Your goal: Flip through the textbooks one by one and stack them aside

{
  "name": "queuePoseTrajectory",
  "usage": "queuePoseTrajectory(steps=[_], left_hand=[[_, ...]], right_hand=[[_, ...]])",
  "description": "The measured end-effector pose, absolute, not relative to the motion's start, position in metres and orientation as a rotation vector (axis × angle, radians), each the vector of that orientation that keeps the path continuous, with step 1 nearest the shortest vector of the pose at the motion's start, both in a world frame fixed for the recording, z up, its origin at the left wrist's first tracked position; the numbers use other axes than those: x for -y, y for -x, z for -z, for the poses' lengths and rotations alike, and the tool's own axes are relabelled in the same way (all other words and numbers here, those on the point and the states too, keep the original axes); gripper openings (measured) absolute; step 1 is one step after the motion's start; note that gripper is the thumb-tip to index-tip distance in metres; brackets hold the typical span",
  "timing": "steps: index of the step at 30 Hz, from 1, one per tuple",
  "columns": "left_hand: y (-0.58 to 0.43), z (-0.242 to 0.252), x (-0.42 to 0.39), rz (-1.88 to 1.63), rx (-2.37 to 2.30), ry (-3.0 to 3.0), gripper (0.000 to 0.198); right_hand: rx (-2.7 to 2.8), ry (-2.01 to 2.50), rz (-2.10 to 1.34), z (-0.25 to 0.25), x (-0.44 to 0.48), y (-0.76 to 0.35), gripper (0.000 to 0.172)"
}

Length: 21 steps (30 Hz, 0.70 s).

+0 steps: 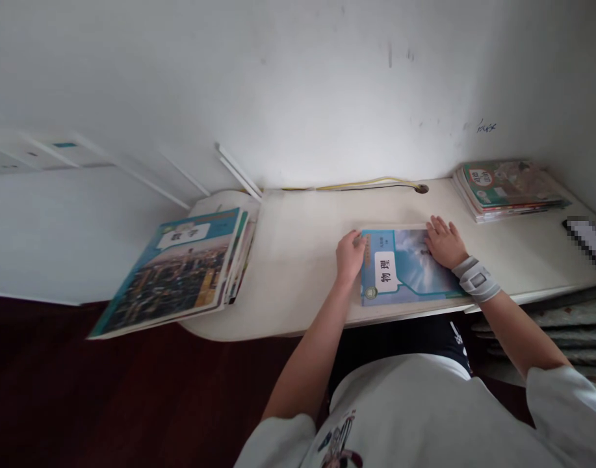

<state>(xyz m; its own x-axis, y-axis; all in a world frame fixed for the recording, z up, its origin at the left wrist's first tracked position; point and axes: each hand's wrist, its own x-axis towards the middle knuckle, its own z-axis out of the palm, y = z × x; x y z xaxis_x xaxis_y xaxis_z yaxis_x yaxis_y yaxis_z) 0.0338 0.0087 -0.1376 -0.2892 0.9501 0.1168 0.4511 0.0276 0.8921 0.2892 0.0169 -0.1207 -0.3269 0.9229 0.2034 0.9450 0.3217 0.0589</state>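
Observation:
A blue physics textbook (417,279) lies flat on the white desk in front of me, its cover up and turned sideways to my view. My left hand (351,255) is closed on the book's left edge near its far corner, the fingers curled down beside it. Across the upper right of the cover rests my right hand (445,243), palm down with the fingers stretched out and apart. A grey band (478,279) circles my right wrist. Whatever lies directly under the book is hidden.
On the desk's left end sits a stack of books (181,266), overhanging the edge. Another book pile (512,188) stands at the back right, with a blurred-out phone-like object (590,240) near it. Cables (361,185) run along the wall to a round hole (422,188).

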Motion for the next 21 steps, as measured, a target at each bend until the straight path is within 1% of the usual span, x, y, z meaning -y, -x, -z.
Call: queuePoseTrajectory(steps=[3, 7, 9, 11, 14, 16, 21], left_hand=[[-0.033, 0.134, -0.014, -1.285, -1.722, -1.334, 0.033], [-0.032, 0.127, -0.021, -1.280, -1.449, -1.195, 0.066], [-0.030, 0.122, -0.024, -1.234, -1.304, -1.178, 0.077], [-0.026, 0.117, -0.028, -1.179, -1.240, -1.209, 0.074], [-0.021, 0.110, -0.029, -1.087, -1.230, -1.223, 0.055], [-0.018, 0.107, -0.027, -1.052, -1.257, -1.213, 0.046], [-0.016, 0.105, -0.021, -1.077, -1.302, -1.193, 0.037]], right_hand=[[2.567, 1.561, 0.178, 0.115, -0.021, -0.275, 0.045], [2.593, 1.450, 0.072, 0.112, -0.029, -0.270, 0.043], [2.580, 1.411, 0.029, 0.113, -0.034, -0.272, 0.041], [2.566, 1.359, 0.012, 0.113, -0.038, -0.274, 0.040], [2.538, 1.283, 0.005, 0.111, -0.041, -0.279, 0.037], [2.515, 1.235, 0.005, 0.106, -0.041, -0.285, 0.037], [2.492, 1.119, -0.020, 0.091, -0.036, -0.309, 0.039]])
